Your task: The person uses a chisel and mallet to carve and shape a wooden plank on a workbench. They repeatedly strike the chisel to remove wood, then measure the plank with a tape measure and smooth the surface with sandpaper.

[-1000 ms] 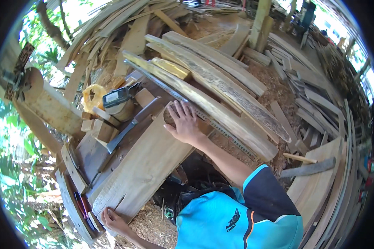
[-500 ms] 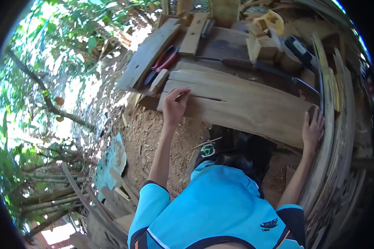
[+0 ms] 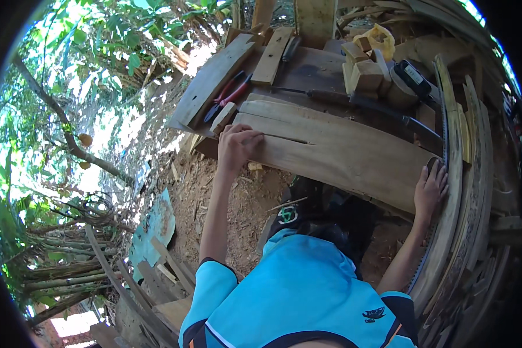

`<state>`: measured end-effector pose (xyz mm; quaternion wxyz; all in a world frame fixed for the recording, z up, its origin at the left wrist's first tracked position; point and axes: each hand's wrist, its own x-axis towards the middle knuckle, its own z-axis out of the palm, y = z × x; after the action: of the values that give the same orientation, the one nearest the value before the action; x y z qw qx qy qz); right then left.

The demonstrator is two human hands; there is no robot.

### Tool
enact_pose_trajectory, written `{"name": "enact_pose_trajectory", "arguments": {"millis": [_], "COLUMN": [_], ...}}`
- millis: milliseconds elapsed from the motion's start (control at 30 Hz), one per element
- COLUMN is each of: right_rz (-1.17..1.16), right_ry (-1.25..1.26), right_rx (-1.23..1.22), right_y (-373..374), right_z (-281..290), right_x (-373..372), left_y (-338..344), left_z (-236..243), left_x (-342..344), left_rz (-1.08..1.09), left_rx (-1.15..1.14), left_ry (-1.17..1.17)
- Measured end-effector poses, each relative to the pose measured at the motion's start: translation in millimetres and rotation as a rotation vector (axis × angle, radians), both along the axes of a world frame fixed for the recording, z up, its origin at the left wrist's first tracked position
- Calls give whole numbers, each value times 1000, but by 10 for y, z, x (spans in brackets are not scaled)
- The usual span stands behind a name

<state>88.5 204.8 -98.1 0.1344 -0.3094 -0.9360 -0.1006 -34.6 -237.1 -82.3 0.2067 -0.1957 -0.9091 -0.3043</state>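
Note:
A long, wide wooden board [image 3: 354,153] lies crosswise in front of me, a dark crack running in from its left end. My left hand [image 3: 236,149] is closed on that end, fingers curled over the edge. At the other end rests my right hand [image 3: 430,190], its fingers stretched out and slightly apart beside a dark oval spot [image 3: 432,163]. I cannot tell whether that spot is a knot or a separate thing. Just beyond my left hand sit a small wood block [image 3: 223,118] and red-handled pliers [image 3: 233,93].
Behind the board stands a dark worktable [image 3: 316,66] with a long-bladed tool [image 3: 383,108], stacked wood blocks [image 3: 365,75] and a black device [image 3: 413,76]. A toothed saw blade [image 3: 445,130] runs beside long planks [image 3: 475,168] on the right. Scrap wood lies at lower left.
My left hand has shifted a little left and curled further over the board's end. The right hand stays at the other end, slightly lower in view. The view has moved slightly.

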Motion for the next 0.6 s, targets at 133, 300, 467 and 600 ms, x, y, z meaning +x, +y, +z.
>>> {"name": "enact_pose_trajectory", "arguments": {"millis": [133, 300, 467, 600], "right_rz": [-13, -139, 494, 917], "right_ry": [-27, 4, 92, 110], "right_rx": [-17, -63, -282, -405], "right_y": [-17, -262, -1561, -2063], "right_z": [36, 60, 257, 92], "right_x": [9, -85, -425, -606], "left_y": [47, 151, 90, 716], "left_z": [-35, -113, -226, 104], "left_x": [-7, -8, -132, -4], "left_rz": [-13, 21, -9, -234], "left_rx": [33, -56, 509, 233], "left_ry": [-62, 112, -304, -68]}}
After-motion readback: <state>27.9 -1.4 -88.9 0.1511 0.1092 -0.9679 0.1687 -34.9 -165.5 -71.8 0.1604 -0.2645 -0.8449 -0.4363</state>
